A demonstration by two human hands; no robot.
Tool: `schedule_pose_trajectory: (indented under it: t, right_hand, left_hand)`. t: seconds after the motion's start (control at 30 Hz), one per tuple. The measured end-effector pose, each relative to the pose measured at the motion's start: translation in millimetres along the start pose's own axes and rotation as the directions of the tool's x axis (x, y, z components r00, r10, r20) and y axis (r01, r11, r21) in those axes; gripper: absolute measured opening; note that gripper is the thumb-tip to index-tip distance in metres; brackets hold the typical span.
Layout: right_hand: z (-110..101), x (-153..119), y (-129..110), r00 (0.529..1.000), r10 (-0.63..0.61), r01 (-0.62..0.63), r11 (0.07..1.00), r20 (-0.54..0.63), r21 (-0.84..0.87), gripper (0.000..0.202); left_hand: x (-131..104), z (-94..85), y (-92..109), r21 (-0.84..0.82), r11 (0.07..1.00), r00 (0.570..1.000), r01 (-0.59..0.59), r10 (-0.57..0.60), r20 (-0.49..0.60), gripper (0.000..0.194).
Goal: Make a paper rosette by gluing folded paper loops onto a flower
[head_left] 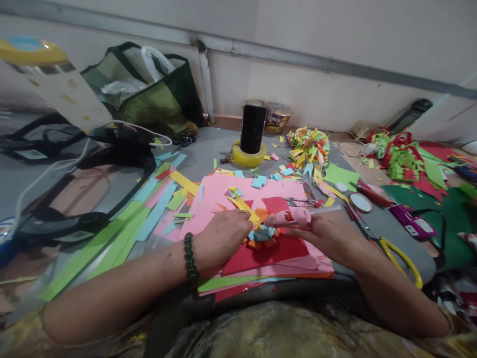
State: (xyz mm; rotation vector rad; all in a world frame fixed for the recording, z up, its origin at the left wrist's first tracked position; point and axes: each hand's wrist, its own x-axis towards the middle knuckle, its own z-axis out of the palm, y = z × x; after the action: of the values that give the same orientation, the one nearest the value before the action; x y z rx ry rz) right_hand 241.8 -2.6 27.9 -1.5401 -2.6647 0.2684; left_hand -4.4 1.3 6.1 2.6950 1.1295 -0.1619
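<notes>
1. Your left hand point(223, 233) is resting palm down, its fingers curling close together at the left edge of the paper cluster point(263, 243). You are touching it there, though I cannot tell whether your fingertips are pinching a strip.
2. The cluster, in blue, orange and yellow, is lying between your two hands, just right of your left fingertips.
3. A yellow strip point(243, 204) is running from the cluster up and leftward, beyond your left fingertips.
4. Your right hand point(335, 233) is coming in from the other side; a pink roll point(292, 217) is sitting along its fingers, one end pointing at the cluster. One finger is stretching out below the roll; I cannot tell whether you are gripping it.
5. A red sheet point(268, 261) is lying under the cluster, below your fingertips, over pink sheets point(219, 191).
6. Well beyond your fingers, a snack tub point(278, 119) is showing printed lettering, too blurred to read.
7. Right of your right fingers, a purple device point(414, 221) is carrying a small white label, illegible here.
8. Far left of your left fingers, a black strap point(128, 204) is bearing a white label, also unreadable.
</notes>
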Motion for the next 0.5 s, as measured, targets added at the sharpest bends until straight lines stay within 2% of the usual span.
schedule_pose_trajectory:
  t: [0.1,0.23,0.37,0.5]
  right_hand:
    - [1.2,-0.8,-1.2,1.000,0.017,-0.017,0.999,-0.002,-0.052,0.045]
    - [-0.8,0.3,-4.0,1.000,-0.029,0.030,0.996,0.009,-0.085,0.043]
    - [-2.9,1.3,-4.9,1.000,0.014,-0.013,0.992,0.004,-0.129,0.041]
    - [-4.5,-0.7,-4.1,1.000,-0.018,0.019,0.997,0.024,-0.076,0.039]
  left_hand:
    - [-0.2,3.0,-1.1,-0.004,1.000,0.999,-0.010,0.010,-0.030,0.021]
    - [-0.8,8.5,-3.5,-0.020,1.000,0.999,-0.017,0.016,-0.042,0.019]
    - [-0.6,7.2,-3.1,-0.004,1.000,0.999,-0.014,0.014,-0.048,0.019]
    - [-0.3,4.1,-1.3,0.000,1.000,0.999,-0.016,0.016,-0.045,0.021]
